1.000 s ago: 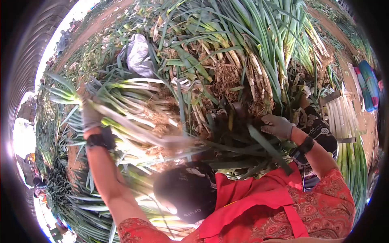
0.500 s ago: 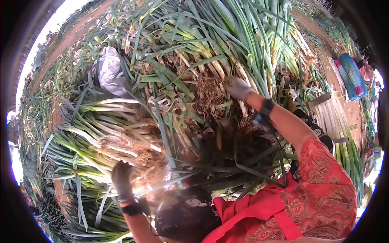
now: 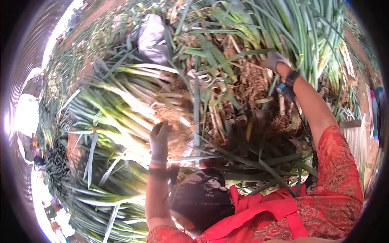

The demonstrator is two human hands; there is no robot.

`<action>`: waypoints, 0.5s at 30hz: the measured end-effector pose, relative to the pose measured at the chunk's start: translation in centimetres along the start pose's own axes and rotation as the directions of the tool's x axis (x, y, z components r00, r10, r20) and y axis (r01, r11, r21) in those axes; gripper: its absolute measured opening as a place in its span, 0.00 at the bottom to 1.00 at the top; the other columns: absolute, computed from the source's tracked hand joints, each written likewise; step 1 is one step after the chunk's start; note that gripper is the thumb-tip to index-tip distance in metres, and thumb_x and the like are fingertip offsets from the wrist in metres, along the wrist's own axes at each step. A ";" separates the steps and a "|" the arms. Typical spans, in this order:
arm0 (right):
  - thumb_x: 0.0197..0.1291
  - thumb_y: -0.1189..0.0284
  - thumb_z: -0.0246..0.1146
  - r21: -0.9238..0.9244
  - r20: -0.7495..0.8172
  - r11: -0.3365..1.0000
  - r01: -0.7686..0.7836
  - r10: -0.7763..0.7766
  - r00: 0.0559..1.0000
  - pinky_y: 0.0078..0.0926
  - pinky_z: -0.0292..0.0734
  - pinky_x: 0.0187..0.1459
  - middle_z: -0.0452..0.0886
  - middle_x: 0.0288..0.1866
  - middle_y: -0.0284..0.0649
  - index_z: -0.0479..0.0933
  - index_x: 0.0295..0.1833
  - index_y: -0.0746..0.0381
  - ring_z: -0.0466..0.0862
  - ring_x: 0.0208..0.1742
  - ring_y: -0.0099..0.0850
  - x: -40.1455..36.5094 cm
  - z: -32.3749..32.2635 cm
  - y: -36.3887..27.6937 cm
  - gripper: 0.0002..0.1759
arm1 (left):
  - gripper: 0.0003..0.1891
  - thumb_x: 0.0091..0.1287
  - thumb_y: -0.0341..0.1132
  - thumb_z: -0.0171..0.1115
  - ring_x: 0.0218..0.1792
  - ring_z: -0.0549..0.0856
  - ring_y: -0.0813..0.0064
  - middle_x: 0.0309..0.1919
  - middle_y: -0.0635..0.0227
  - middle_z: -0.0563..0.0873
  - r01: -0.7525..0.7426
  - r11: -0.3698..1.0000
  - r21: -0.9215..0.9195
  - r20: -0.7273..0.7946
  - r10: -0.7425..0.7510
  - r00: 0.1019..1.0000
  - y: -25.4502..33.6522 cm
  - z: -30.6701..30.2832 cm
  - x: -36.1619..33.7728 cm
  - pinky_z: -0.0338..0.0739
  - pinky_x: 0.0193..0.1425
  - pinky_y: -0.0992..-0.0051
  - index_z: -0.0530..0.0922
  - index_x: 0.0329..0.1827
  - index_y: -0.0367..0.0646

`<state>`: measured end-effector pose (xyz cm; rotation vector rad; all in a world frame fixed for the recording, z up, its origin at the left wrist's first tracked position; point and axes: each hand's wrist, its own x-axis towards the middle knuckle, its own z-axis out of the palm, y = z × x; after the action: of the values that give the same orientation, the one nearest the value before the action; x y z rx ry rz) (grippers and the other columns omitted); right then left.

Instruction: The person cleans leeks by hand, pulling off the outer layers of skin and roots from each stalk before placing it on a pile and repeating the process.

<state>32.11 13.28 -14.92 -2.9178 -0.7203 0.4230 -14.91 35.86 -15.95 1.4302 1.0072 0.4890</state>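
Observation:
My left hand [image 3: 159, 139], in a pale glove, is raised at the roots of a pile of cleaned green onions [image 3: 129, 95]; the fingers are bent together, and what they hold, if anything, is hidden. At the upper right my right hand [image 3: 274, 60], gloved too, is closed at the base of an untrimmed onion bunch [image 3: 252, 79] with brown, tangled roots. Long green leaves [image 3: 300, 28] rise behind it. Dry outer leaves and soil cling to this bunch.
A white plastic bag [image 3: 153, 39] lies beyond the cleaned pile. More green onions [image 3: 109, 206] are spread at the lower left. A pale bundle [image 3: 354, 139] stands at the right edge. Loose leaves [image 3: 259, 162] cross the dark area before me.
The view has swung left, so the scene sits farther right. My left hand has moved up along the roots of the cleaned pile. My right hand stays at the untrimmed bunch.

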 end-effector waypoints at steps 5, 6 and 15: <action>0.50 0.40 0.65 -0.092 -0.017 0.995 -0.045 0.044 0.999 0.43 0.79 0.52 0.83 0.50 0.60 0.80 0.53 0.70 0.84 0.52 0.51 0.2 1.8 0.2 0.42 | 0.16 0.68 0.35 0.63 0.33 0.78 0.81 0.28 0.66 0.80 -0.091 0.953 0.290 -0.335 0.190 0.923 -0.7 -2.5 6.3 0.76 0.38 0.81 0.75 0.47 0.29; 0.50 0.41 0.66 -0.077 -0.029 0.997 -0.029 0.027 0.999 0.43 0.79 0.51 0.83 0.48 0.59 0.80 0.51 0.70 0.84 0.50 0.50 0.5 2.0 0.5 0.41 | 0.23 0.65 0.43 0.66 0.36 0.82 0.74 0.29 0.60 0.83 -0.025 0.918 0.396 -0.380 0.188 0.906 -0.7 -3.2 7.9 0.79 0.43 0.74 0.76 0.49 0.28; 0.48 0.47 0.68 -0.009 0.157 1.000 0.024 -0.022 0.987 0.39 0.78 0.52 0.85 0.46 0.57 0.80 0.48 0.72 0.85 0.48 0.48 -1.3 1.2 -0.7 0.36 | 0.43 0.54 0.57 0.68 0.54 0.83 0.54 0.54 0.42 0.81 0.459 0.515 0.724 -0.510 -0.048 0.859 -7.5 -6.9 22.7 0.77 0.59 0.65 0.70 0.61 0.25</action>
<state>30.32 13.29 -15.61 -2.9076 -0.7770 0.6544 -10.59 57.10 -28.22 1.9929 1.9847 0.0494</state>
